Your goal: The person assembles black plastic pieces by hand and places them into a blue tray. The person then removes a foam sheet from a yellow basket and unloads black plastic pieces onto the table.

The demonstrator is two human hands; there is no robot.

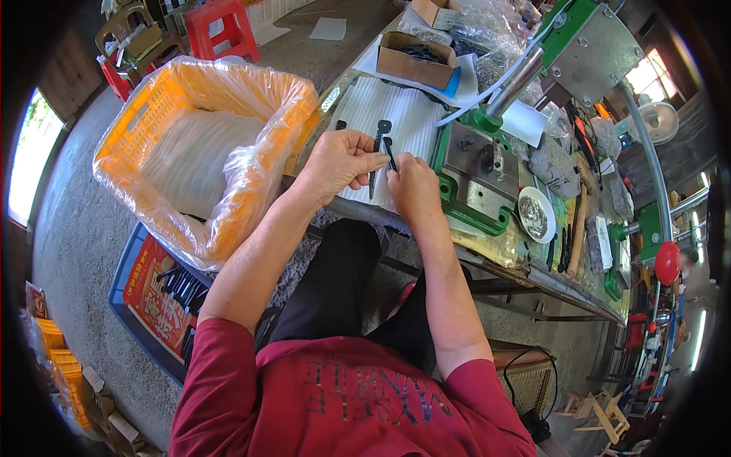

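Observation:
Over the white foam sheet (358,101) at the table's edge, my left hand (340,161) pinches a slim black part (383,128) with a wider, rounded head at its top. Close beside it, my right hand (415,188) has its fingers closed on a second, smaller-looking black piece (389,145). The two pieces almost meet; I cannot tell whether they touch. Another black part (340,124) lies on the foam left of them. Just right of my right hand stands a green press (474,209) with a steel block on its base.
A yellow crate (141,107) lined with clear plastic stands at left, above a blue bin (124,278) holding black parts. Behind the foam is a cardboard box (411,70) of dark pieces. A white bowl (546,228), a wooden handle (579,228) and a red-knobbed lever (668,263) are at right.

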